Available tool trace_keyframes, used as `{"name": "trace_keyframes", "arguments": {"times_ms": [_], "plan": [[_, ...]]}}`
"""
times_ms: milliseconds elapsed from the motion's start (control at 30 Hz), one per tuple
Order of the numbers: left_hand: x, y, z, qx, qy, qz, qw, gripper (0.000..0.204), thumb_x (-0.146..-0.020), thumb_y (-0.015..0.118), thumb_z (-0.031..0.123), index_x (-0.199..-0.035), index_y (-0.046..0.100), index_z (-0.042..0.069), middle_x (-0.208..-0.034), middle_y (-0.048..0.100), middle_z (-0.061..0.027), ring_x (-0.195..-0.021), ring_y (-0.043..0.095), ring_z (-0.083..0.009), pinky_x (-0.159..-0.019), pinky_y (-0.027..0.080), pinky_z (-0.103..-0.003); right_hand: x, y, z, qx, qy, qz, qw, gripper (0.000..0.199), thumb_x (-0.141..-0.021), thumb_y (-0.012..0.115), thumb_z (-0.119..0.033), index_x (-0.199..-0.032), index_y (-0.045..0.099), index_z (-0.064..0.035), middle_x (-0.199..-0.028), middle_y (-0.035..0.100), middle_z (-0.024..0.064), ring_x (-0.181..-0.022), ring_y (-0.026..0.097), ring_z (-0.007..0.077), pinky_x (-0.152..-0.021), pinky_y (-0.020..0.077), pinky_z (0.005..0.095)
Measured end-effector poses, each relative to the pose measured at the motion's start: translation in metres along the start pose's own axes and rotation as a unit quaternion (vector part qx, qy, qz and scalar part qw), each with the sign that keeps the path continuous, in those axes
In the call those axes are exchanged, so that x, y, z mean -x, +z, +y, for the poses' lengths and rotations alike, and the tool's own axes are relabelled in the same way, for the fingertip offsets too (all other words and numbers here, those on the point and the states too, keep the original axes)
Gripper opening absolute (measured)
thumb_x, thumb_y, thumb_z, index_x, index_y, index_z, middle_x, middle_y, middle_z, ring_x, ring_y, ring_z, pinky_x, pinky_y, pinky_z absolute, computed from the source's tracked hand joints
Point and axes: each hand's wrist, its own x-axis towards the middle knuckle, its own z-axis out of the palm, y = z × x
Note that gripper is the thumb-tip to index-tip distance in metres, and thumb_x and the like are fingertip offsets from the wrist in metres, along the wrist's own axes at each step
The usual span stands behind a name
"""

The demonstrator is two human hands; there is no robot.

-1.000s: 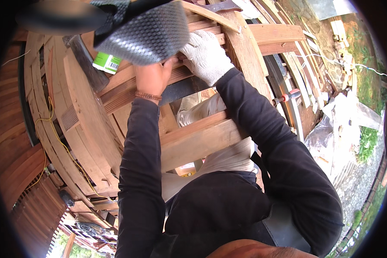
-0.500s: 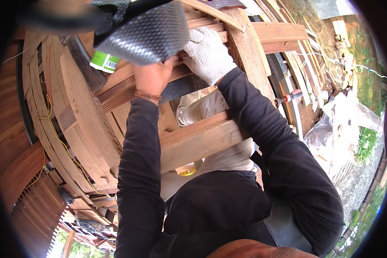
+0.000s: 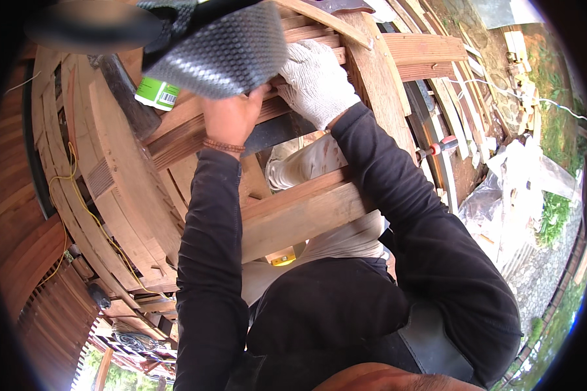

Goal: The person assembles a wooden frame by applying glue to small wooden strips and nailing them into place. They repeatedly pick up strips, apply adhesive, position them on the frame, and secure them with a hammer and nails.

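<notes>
My bare left hand (image 3: 230,121), with a beaded bracelet at its wrist, reaches over wooden slats. A dark textured flap (image 3: 225,55) close to the camera hides most of its fingers; only the thumb side shows. Beside it, my right hand (image 3: 318,86) wears a white knit glove (image 3: 326,94). Its fingers are curled inward and closed, close to the left thumb. What they hold, if anything, is hidden. Under both hands runs a grooved wooden board (image 3: 189,140). Nearer my body lies a thick wooden beam (image 3: 306,218).
Left of my hands are a green and white container (image 3: 156,93) and a dark heavy bar (image 3: 127,98). A yellow cord (image 3: 98,225) trails along the left planks. A red-handled tool (image 3: 440,147) and clear plastic sheeting (image 3: 502,189) lie on the right.
Both hands stay nearly in place. The gloved right hand has shifted very slightly, and the view has moved a little.
</notes>
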Motion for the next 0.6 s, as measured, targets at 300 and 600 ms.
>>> {"name": "trace_keyframes", "arguments": {"times_ms": [300,600], "plan": [[-0.0022,-0.0021,0.0004,-0.002,0.023,0.010,1.000,0.038,-0.075,0.089,0.012,-0.111,0.081,0.008,-0.094,0.059,-0.0077,-0.094,0.058,-0.0305,-0.087,0.049,-0.044,0.0016,-0.0001,0.0013,0.006,-0.022,0.039,0.999,0.034,-0.086,0.077,-0.022,-0.117,0.074,-0.0102,-0.111,0.070,0.0070,-0.111,0.065,0.0300,-0.098,0.0499,0.0472],[-0.0051,-0.0049,0.0051,-0.003,0.050,-0.005,0.999,0.037,-0.075,0.089,0.011,-0.110,0.080,0.007,-0.094,0.058,-0.0080,-0.093,0.057,-0.0304,-0.086,0.048,-0.044,0.0037,0.0027,0.0008,0.017,-0.008,0.053,0.998,0.033,-0.086,0.077,-0.022,-0.117,0.075,-0.0113,-0.113,0.071,0.0069,-0.111,0.066,0.0304,-0.100,0.0497,0.0472]]}}
